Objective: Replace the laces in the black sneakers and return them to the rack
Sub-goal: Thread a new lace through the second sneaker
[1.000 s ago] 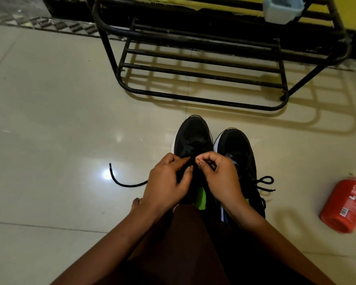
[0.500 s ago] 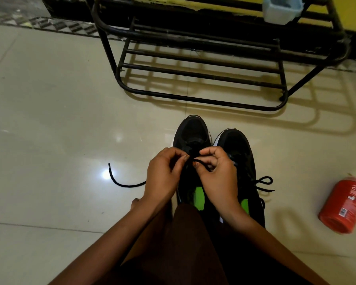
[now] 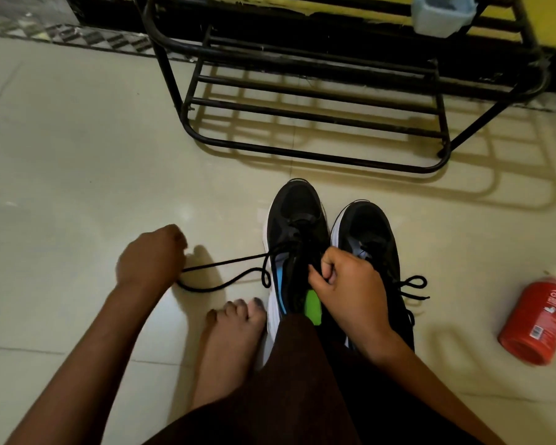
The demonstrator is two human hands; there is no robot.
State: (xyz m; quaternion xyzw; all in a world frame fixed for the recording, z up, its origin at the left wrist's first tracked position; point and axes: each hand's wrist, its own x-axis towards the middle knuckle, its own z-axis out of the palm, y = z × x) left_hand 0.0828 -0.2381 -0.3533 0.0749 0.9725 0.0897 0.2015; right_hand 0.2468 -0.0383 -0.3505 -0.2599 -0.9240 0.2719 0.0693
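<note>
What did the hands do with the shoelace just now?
The left hand left the shoe and swept out to the left, pulling the lace out sideways. The right hand stayed pinching at the left sneaker. Both sneakers, the rack and the red bottle did not move.

Lower right of the frame: red bottle (image 3: 538, 322) with a white cap, lying on its side on the pale glossy tiled floor (image 3: 77, 155). Top right: pale blue plastic container (image 3: 442, 12), cut off by the frame edge. Upper left: patterned floor border (image 3: 61, 35) along a dark wall base.
</note>
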